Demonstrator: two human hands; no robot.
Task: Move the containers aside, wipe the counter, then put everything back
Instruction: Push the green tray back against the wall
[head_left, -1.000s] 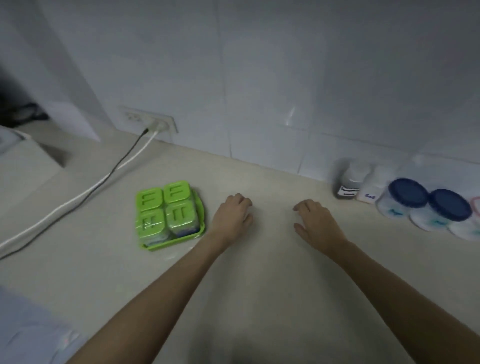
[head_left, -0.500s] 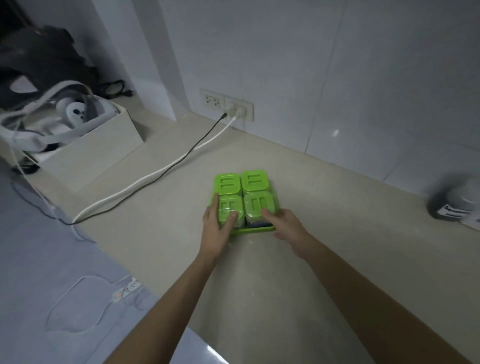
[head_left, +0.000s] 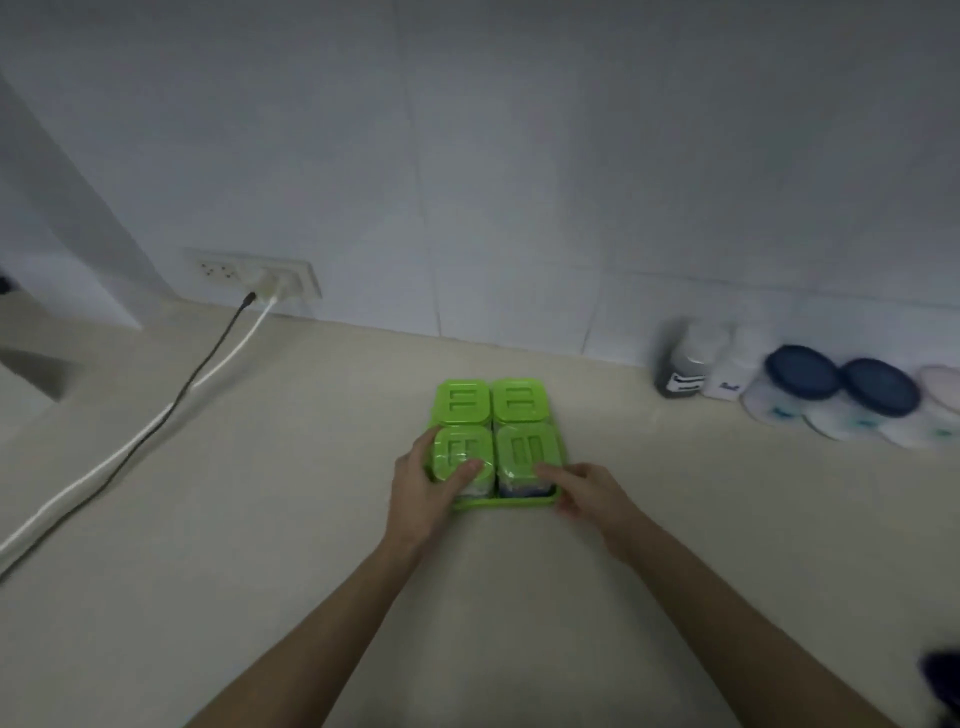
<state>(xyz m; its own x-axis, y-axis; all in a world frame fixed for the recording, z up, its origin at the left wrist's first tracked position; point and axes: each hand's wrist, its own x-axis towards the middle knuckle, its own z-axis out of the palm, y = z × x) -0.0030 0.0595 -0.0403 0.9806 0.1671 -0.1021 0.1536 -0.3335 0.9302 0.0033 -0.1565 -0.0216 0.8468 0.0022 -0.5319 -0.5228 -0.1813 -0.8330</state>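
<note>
- Right now both hands are on the green tray of four green-lidded containers, which sits on the beige bench.
- Left hand: wrapped round the tray set's near-left corner, fingers up its left side, thumb laid over the lid of the near-left container. Gripping that container and corner; hand not flat.
- Right hand: at the tray's near-right corner, forefinger tip touching the lid edge of the near-right container, other fingers curled by the tray rim. Whether it truly clamps the tray or only rests against it, cannot tell; blurred.
- Tray lies just ahead of both hands, between them, its near edge touching both.
- Two far containers: beyond the fingertips, side by side, untouched, lids shut.
- Group of jars, well off to the right of the right hand and farther away, against the wall: a dark bottle with a label, a white bottle just beside it, then two tubs with dark blue lids, and a pale pink lid at the frame edge. All soft with blur, labels unreadable.
- Far left of the left hand: wall socket with a white cable and a black cable running side by side along the bench toward the left edge.
- Tiled wall behind everything.
- Dark object at the lower right corner, beside the right forearm; cannot identify.
</note>
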